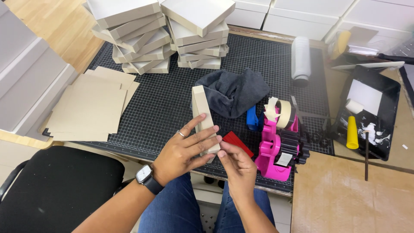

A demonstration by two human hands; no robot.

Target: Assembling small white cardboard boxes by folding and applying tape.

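Over the near edge of the black gridded cutting mat (172, 108), the left hand (183, 151) gripped a tan cardboard box tray (202, 118) stood on edge, fingers wrapped across its lower side, thumb hidden behind. Ring on 1 finger, dark smartwatch (146, 177) on that wrist. The right hand (237, 166) sat just beside it, fingertips pinched at the tray's bottom corner; whether they held anything small there could not be told. Tray was upright, slightly tilted, raised above the mat in front of the lap in blue jeans (181, 211).

Just right of the hands lay a red flat tool (239, 142), then a pink tape dispenser (276, 151) with a roll of beige tape (282, 114) on top. A blue item (252, 118) sat between dispenser and a dark grey cloth (235, 90). 2 stacks of finished grey-white trays (164, 39) stood at the mat's far side. Flat cardboard sheets (90, 105) lay fanned at the left. A white bottle (300, 58) lay far right on the mat. Black tray with white glue and a yellow-handled roller (352, 129) stood well apart at right. Black chair seat (56, 190) at lower left
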